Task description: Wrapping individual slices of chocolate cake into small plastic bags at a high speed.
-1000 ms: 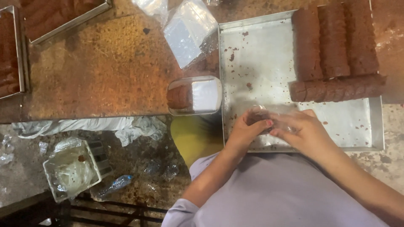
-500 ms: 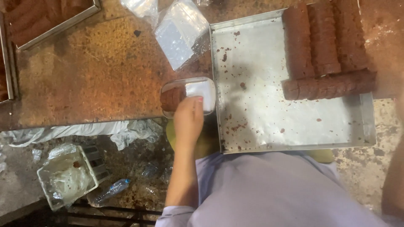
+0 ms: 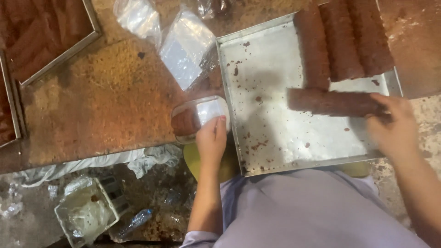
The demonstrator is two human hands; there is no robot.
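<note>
My left hand (image 3: 211,142) rests on the near rim of a clear plastic container (image 3: 202,115), fingers curled over it. The container holds a brown piece and stands on the table just left of a metal tray (image 3: 271,138). One long brown roll (image 3: 328,102) lies crosswise in that tray. Blurred by motion, my right hand (image 3: 395,128) closes its fingers around the roll's right end. Three more brown rolls (image 3: 342,41) lie side by side at the tray's far end.
Clear plastic bags (image 3: 186,50) lie on the brown table beyond the container. Two other trays of brown rolls (image 3: 41,32) sit at the far left. A white cloth (image 3: 147,158) hangs at the table edge, above a basket (image 3: 85,213) and a bottle (image 3: 135,220).
A second ago both hands worked together at the tray's near edge. The left hand moved to the container and stays there; the right hand has come back into view at the crosswise roll.
</note>
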